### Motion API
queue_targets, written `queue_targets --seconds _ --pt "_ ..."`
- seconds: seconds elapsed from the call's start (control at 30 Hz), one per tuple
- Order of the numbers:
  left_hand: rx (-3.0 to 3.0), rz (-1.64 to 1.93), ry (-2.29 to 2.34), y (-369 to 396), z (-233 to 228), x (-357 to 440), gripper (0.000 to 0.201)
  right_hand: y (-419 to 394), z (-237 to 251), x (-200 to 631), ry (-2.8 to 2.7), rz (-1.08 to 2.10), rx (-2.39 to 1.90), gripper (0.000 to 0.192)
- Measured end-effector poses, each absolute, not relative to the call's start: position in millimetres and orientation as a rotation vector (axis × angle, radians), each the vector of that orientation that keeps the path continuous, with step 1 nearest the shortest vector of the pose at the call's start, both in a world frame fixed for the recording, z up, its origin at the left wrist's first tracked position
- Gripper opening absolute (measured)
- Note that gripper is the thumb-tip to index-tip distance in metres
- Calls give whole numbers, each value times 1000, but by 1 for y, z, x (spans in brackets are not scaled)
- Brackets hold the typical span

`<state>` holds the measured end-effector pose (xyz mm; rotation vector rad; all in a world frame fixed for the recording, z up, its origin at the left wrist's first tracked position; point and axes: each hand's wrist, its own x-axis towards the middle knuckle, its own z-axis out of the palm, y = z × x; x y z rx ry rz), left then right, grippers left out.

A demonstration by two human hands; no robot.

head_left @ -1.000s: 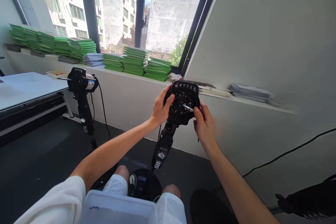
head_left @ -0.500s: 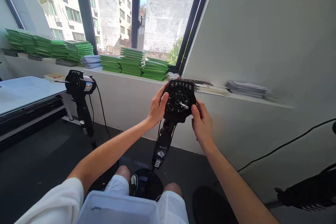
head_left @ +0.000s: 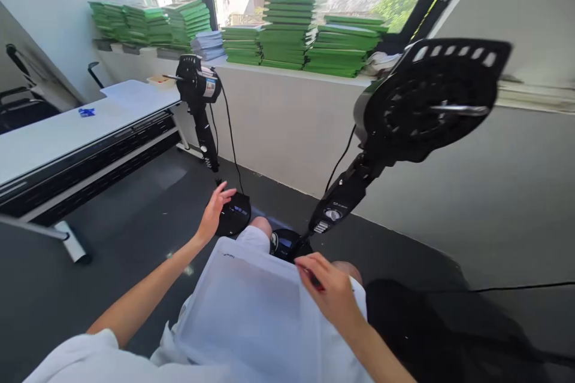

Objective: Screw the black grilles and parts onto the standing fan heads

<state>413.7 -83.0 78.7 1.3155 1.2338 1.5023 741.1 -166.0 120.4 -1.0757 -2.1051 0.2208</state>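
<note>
A translucent plastic bin (head_left: pixel 251 311) rests on the lap, the right hand (head_left: pixel 330 293) curled at its far rim, seemingly pinching something small and red. The left hand (head_left: pixel 214 210) hovers open, fingers spread, beside it. Beyond rises the black, round, slotted fan motor head (head_left: pixel 426 102) with its bare metal shaft (head_left: pixel 458 109).

The fan head (head_left: pixel 426 102) near right is black, with a row of pale slots along its top edge and a silvery shaft at its centre. Its stand (head_left: pixel 341 197) is black too, with a grey knob. The tray (head_left: pixel 256 311) on the lap is translucent white. The right hand (head_left: pixel 330 290) has something red at its fingers. The far stacks (head_left: pixel 287 33) are green; the tabletop (head_left: pixel 67 131) on the left is white, and the floor (head_left: pixel 112 209) dark grey.
</note>
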Motion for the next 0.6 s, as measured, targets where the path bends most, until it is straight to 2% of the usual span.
queue_targets --seconds 0.07,0.13,0.33,0.5,0.6 --pt "1224 1215 1365 -123 39 393 86 -177 84 698 -2292 267 -1053 19" --pt "1146 1027 1342 -154 15 385 83 -183 56 658 -2447 283 -1070 22" --pt "1002 994 1284 -180 4 379 55 -190 29 581 -2714 189 -1092 52" --pt "1079 1005 1266 -172 8 370 36 -185 24 564 -2806 104 -1050 40" --pt "1108 997 1248 -167 5 372 33 -180 17 557 -2816 85 -1068 29"
